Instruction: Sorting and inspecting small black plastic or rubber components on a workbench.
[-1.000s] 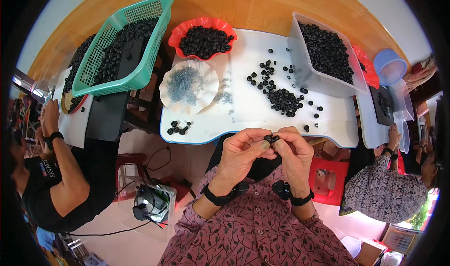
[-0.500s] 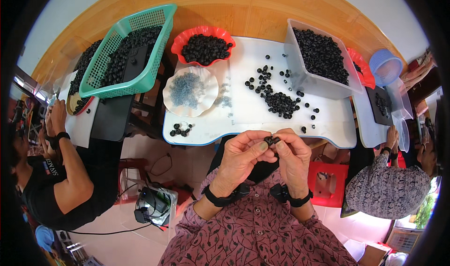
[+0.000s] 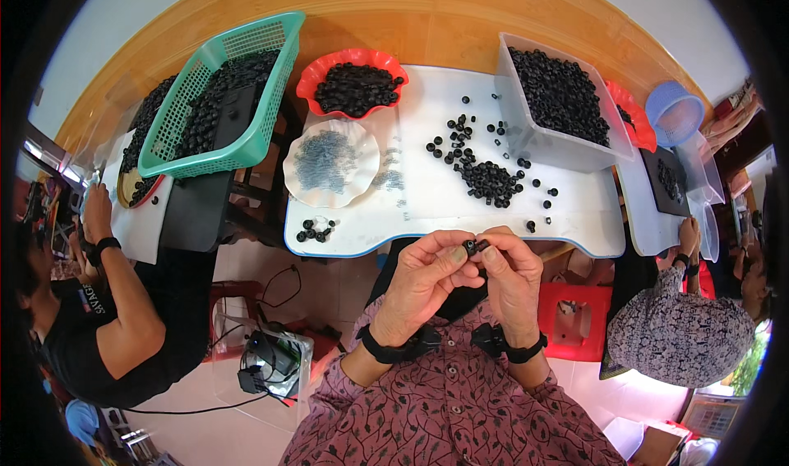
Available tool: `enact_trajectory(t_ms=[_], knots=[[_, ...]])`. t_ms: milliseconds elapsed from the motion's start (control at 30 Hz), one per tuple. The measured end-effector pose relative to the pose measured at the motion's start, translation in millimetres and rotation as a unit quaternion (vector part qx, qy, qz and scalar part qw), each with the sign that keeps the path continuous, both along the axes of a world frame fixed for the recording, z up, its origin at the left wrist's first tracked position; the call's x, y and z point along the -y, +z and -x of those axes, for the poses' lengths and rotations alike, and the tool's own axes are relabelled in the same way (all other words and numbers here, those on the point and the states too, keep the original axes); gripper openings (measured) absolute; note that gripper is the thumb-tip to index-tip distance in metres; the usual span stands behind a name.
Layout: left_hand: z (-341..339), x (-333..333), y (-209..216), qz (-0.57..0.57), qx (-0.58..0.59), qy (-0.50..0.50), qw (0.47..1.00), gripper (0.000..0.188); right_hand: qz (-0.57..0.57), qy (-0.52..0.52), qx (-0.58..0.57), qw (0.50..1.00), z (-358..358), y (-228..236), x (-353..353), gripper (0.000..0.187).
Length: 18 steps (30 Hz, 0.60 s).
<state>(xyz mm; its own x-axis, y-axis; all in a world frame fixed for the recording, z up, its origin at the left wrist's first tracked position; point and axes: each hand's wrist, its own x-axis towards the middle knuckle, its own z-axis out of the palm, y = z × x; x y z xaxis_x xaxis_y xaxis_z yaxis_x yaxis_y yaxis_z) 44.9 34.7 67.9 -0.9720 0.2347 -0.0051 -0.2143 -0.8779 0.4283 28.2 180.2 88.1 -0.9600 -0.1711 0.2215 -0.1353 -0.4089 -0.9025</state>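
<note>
My left hand [image 3: 421, 287] and my right hand [image 3: 514, 279] meet just off the table's front edge, fingertips nearly touching. Between my left thumb and fingers is a small black round plastic part [image 3: 469, 246], its hollow end showing. My right fingertips pinch a smaller dark plug-like piece [image 3: 483, 244] against it; whether it sits inside I cannot tell. Beyond my hands lies a heap of loose small black parts [image 3: 491, 183] on the white table [image 3: 427, 207]. A white scalloped plate [image 3: 368, 170] at the left holds many tiny grey pieces that look like springs.
A red scalloped bowl [image 3: 396, 58] and a clear bin [image 3: 567, 155] of black parts stand at the back. A few black parts [image 3: 314, 231] lie front left. A green basket [image 3: 271, 129] is further left. Co-workers sit on both sides; a red stool [image 3: 567, 343] stands right.
My hands stay together in the same place. The black part in my left fingers has turned slightly so its hollow end shows more. The view has shifted a little.
</note>
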Motion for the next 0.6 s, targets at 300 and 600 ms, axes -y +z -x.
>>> enact_trajectory(t_ms=[300, 600], knots=[[4.0, -4.2, 0.3, 0.018, -0.002, 0.003, 1.0, 0.023, -0.009, -0.015, 0.0, 1.0, 4.6, -1.0, -3.1, 0.014], [8.0, -5.5, -0.8, 0.042, 0.005, 0.008, 0.999, 0.023, -0.02, -0.017, 0.008, 1.0, 9.3, -7.9, -6.0, 0.015]])
